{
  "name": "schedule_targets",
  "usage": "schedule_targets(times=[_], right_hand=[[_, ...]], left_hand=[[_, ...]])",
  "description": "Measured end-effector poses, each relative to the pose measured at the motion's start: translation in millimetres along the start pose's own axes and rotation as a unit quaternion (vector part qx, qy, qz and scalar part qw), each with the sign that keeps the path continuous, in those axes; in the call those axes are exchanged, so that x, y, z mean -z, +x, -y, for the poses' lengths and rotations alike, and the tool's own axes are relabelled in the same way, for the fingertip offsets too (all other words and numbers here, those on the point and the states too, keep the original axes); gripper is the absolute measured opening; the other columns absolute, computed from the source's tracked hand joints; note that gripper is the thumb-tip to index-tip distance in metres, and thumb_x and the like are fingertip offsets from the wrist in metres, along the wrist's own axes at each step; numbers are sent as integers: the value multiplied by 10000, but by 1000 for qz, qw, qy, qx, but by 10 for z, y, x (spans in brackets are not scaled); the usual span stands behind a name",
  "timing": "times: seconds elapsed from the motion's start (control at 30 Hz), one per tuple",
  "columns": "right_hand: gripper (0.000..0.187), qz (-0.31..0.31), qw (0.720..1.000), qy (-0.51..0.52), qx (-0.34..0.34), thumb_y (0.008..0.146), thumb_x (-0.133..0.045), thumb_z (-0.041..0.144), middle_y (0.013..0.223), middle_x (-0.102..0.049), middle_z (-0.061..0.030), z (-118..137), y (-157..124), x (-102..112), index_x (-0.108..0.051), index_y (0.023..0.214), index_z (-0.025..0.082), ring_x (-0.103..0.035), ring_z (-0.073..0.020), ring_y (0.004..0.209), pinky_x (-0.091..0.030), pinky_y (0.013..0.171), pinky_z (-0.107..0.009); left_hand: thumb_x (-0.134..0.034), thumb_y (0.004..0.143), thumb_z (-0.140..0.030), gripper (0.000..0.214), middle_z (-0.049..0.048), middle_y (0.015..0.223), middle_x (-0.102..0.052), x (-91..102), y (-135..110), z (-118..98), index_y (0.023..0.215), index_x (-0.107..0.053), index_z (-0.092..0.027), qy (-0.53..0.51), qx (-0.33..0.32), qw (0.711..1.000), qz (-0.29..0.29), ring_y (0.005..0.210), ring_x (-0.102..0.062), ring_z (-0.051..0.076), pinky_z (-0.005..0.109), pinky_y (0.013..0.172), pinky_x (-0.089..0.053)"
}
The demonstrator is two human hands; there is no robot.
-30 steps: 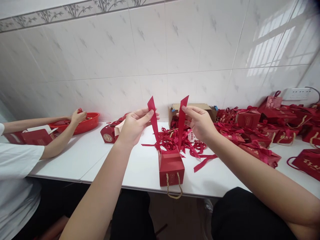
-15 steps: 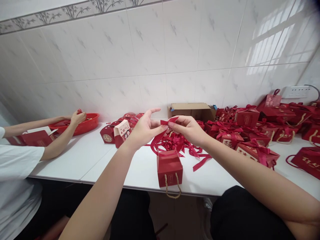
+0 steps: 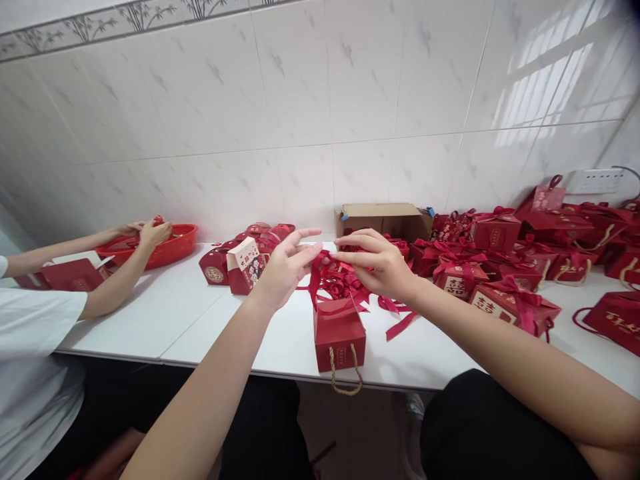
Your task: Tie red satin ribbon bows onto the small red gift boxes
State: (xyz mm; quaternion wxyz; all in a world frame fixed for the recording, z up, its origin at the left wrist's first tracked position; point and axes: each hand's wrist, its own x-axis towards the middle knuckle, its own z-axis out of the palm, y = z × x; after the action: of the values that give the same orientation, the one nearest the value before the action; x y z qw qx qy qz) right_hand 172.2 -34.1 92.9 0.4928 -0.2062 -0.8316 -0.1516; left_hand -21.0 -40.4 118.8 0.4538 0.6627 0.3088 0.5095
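The smooth, deep-red ribbon (image 3: 314, 281) has swung inward, left hand (image 3: 284, 268) and right hand (image 3: 384, 267) pinching it.

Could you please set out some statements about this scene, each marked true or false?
1. The left hand and right hand are both close to the red ribbon above the nearest gift box. True.
2. That box's rope handle is on the side facing the wall. False: the rope handle is on the side facing the person.
3. The red basin stands left of the cardboard box. True.
4. The co-worker's sleeve is black. False: the sleeve is white.
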Motion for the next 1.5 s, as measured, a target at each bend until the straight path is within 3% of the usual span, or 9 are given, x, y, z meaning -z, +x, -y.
schedule_targets(times=[0.1,0.2,0.43,0.6,0.77,0.9,1.13,1.33,1.5], right_hand=[[205,-52,984,73,-154,861,-516,236,1037,-671,-63,53,-35,83,-712,919,256,-602,-207,945,-485,802,-370],[197,0,947,57,-316,809,-547,294,893,-675,-63,20,-165,288,-701,730,197,-621,-202,804,-481,703,-325],[165,398,775,-130,-473,692,-539,218,570,-581,-46,-206,-884,561,-552,534,172,-553,-185,548,-333,484,-271],[180,505,728,-165,-434,696,-584,207,609,-593,-91,-266,-1046,374,-551,525,161,-570,-213,578,-321,488,-273],[230,484,770,-119,-398,838,-496,317,802,-649,-104,-282,-664,191,-623,719,166,-597,-210,725,-383,580,-275],[402,429,804,87,-403,851,-445,554,760,-635,-49,-136,-398,-64,-575,725,196,-573,-181,693,-414,598,-276],[499,362,705,338,-507,666,-630,666,617,-567,7,67,-574,-442,-483,730,193,-495,-104,494,-348,417,-213],[511,314,642,389,-581,714,-572,672,508,-448,38,-32,-678,-459,-512,587,181,-362,-71,428,-306,397,-215],[366,297,617,460,-566,667,-728,486,547,-493,35,-78,-670,-384,-575,602,159,-393,-71,476,-324,451,-219]], left_hand=[[-654,732,-334,352,-20,667,-541,46,-81,32,1059,-596,-219,178,-136,967,-124,660,-512,134,267,681,-410],[-653,702,-289,293,-43,596,-444,278,-217,98,985,-614,-228,290,-158,927,-177,602,-463,130,251,649,-387],[-492,613,-158,292,-68,515,-392,1077,-702,760,875,-599,-231,478,0,876,-62,492,-409,124,240,562,-347],[-475,641,-174,262,-54,531,-427,1139,-808,1161,868,-595,-228,485,54,873,-13,513,-439,144,254,565,-371],[-526,746,-253,114,64,902,-601,863,-692,1089,832,-589,-215,454,-33,886,-83,919,-552,237,361,851,-411],[-572,768,-375,186,39,897,-583,564,-639,1016,825,-530,-204,288,38,954,-72,907,-571,201,345,838,-461],[-681,671,-392,320,-20,803,-506,353,-632,1055,802,-456,-207,200,95,973,-60,741,-543,142,262,646,-462],[-620,692,-513,378,-39,609,-452,410,-580,1023,621,-450,-183,238,166,957,26,588,-439,117,240,560,-355],[-650,649,-510,454,-71,530,-316,342,-564,968,541,-343,-194,269,132,954,-10,515,-312,87,219,505,-251]])
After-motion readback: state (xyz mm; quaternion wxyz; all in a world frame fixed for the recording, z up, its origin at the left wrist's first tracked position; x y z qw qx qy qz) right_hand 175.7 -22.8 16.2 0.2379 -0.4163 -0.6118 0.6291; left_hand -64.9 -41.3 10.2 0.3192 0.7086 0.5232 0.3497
